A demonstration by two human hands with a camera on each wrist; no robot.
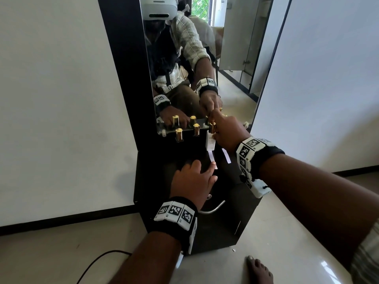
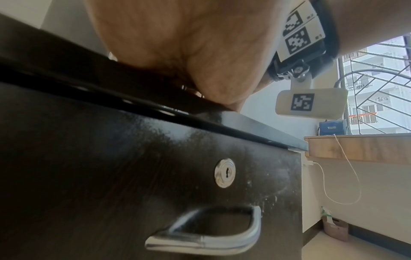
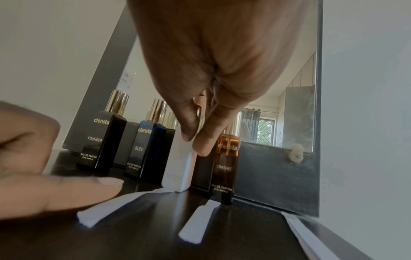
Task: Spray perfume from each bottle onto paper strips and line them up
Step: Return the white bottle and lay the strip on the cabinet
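While right hand (image 1: 227, 132) has its grip pinched on the white bottle (image 3: 181, 168), that bottle stands tilted on the glossy black desk (image 3: 233, 234), base on the far end of a flat white paper strip (image 3: 106, 207). Left hand (image 1: 192, 181), fingers straight, presses the strip's near end. Second strip (image 3: 195, 223) lies before the amber "OMBRE" bottle (image 3: 225, 168), third (image 3: 307, 234) along the desk's right edge. Square black "clensta FOUNDER" (image 3: 100, 140) and blue "BLEU" (image 3: 146, 151) bottles, gold caps, stand against the mirror (image 1: 235, 58). Little free room between bottles.
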